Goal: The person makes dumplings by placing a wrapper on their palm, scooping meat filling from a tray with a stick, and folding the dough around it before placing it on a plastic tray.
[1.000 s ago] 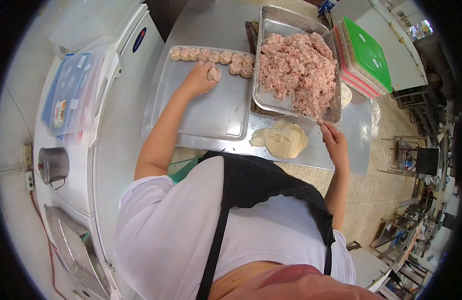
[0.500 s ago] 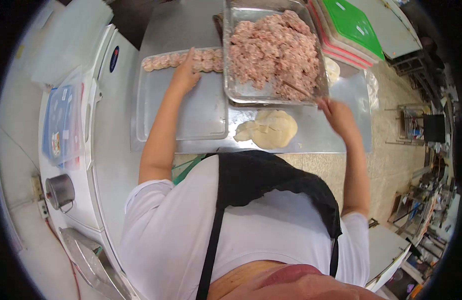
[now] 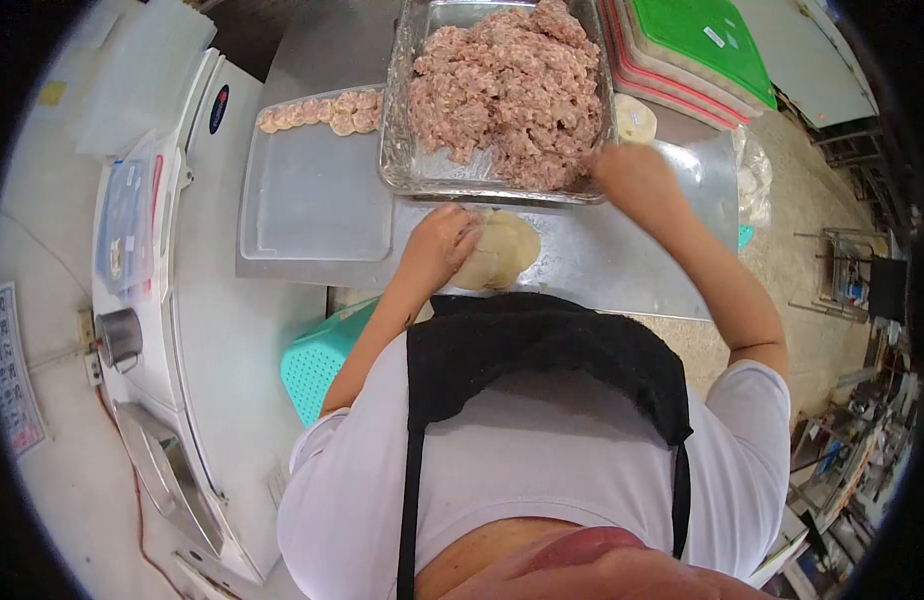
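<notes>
My left hand [image 3: 445,243] is at the left edge of a pile of thin round dough wrappers [image 3: 509,250], its fingers curled and pinching a wrapper's edge. Above the pile stands a deep metal tray [image 3: 394,160] heaped with ground meat filling [image 3: 512,95]. At the tray's lower right corner, my right hand [image 3: 634,180] is closed round a thin brown stick, now mostly hidden by the hand and the meat. To the left lies a shallow clear plastic tray [image 3: 317,200], with a row of filled dumplings [image 3: 322,112] along its far edge.
Stacked containers with a green lid [image 3: 697,45] stand at the back right, beside another pile of round wrappers [image 3: 635,118]. A white fridge [image 3: 232,300] flanks the metal table on the left. A turquoise basket [image 3: 317,365] sits below the table's front edge.
My left hand has come from the dumpling row down to the wrapper pile. My right hand has moved in over the meat tray's corner. The view has shifted.
</notes>
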Demonstrator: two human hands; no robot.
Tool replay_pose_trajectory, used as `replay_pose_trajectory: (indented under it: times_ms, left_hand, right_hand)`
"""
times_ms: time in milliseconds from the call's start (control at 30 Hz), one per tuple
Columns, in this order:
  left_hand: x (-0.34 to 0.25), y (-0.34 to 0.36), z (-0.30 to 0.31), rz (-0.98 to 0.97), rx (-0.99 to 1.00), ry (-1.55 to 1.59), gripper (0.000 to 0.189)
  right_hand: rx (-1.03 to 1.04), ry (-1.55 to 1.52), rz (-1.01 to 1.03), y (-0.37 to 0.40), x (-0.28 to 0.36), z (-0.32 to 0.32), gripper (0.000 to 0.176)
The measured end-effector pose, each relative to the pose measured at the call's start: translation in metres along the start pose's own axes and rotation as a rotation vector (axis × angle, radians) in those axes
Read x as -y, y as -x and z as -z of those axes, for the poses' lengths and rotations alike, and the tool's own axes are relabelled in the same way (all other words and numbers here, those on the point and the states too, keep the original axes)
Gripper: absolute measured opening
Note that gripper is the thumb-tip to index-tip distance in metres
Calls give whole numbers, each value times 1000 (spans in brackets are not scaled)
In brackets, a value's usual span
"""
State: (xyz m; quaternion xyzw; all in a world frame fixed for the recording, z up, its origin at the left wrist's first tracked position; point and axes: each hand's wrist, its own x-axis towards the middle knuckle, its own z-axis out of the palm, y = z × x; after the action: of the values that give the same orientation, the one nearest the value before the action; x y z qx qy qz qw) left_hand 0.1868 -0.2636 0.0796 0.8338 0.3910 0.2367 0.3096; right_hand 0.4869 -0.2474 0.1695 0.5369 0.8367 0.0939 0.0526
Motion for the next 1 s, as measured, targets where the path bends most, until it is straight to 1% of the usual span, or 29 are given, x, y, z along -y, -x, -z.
replay_pose_trajectory:
  times_ms: [67,100,133,167,200,233,300,333,400,433,467,500,533,567,600,633,667,700,733,767,800,833,867,900,933,967,1000]
  left_hand:
    - [3,1,-22,4,-157,-211,23]
    - [6,0,-29,18,-162,-215,23]
    - [9,-2,-35,76,-159,-210,21]
    - [10,-5,-38,132,-157,-205,20]
    - [5,-8,-35,200,-125,-213,19]
    - [1,-10,-32,204,-131,-217,19]
    - [-6,-9,-26,271,-201,-125,18]
    - [-8,-8,-22,275,-206,-128,18]
    - [-13,-3,-12,297,-354,120,16]
    - [-17,0,-6,304,-353,119,16]
    - [-26,0,4,338,-359,167,17]
    - [-31,1,11,371,-366,216,18]
    - [-27,2,16,375,-365,219,18]
    - [-21,3,22,434,-328,257,18]
    - [-16,2,27,491,-290,295,18]
    - [-12,1,31,487,-290,297,18]
    - [-10,-2,36,514,-362,786,15]
    - [-9,-3,41,525,-418,1280,15]
    - [-8,-5,49,546,-354,1439,22]
    - [-14,-6,56,545,-352,1444,22]
    - [-22,-6,62,540,-384,1532,23]
    - [-23,-6,67,531,-417,1620,24]
    - [-12,-2,70,531,-412,1625,24]
    - [3,2,73,367,-283,1611,25]
    - [16,4,75,202,-157,1586,26]
    - [17,0,80,199,-152,1591,26]
    - [18,-4,85,235,-109,1581,25]
  right_hand:
    - [1,23,56,-15,-25,9,12]
    - [-88,19,54,-26,-34,11,11]
    - [-175,15,52,-33,-38,11,10]
    - [-177,11,63,-37,-33,0,10]
    - [-133,-24,68,-42,-19,-20,11]
    - [-90,-57,73,-47,-8,-35,12]
    - [-102,-147,157,-28,23,-34,14]
    - [-32,-192,183,-22,34,-42,13]
    - [-66,-164,195,-23,22,-28,13]
    - [-93,-141,198,-21,16,-18,13]
    - [-58,-104,157,-29,6,-10,12]
    - [-55,-105,159,-35,2,-12,12]
    - [-62,-132,170,-41,-1,-14,13]
    - [-70,-156,181,-44,-1,-14,13]
    - [-67,-154,181,-41,10,-21,13]
    - [3,-232,144,-34,29,-35,14]
    - [72,-308,108,-28,45,-36,16]
    - [70,-393,35,-21,50,-27,24]
    - [69,-493,-8,-21,49,-28,30]
    - [68,-595,-53,-21,45,-31,35]
    - [69,-593,-59,-22,40,-27,35]
    - [63,-528,-62,-24,33,-20,40]
    - [60,-463,-64,-28,27,-13,44]
    - [65,-459,-69,-32,23,-8,44]
    - [51,-333,-72,-37,19,-3,44]
    - [36,-207,-76,-41,17,0,45]
    - [144,-129,-82,-42,22,-9,46]
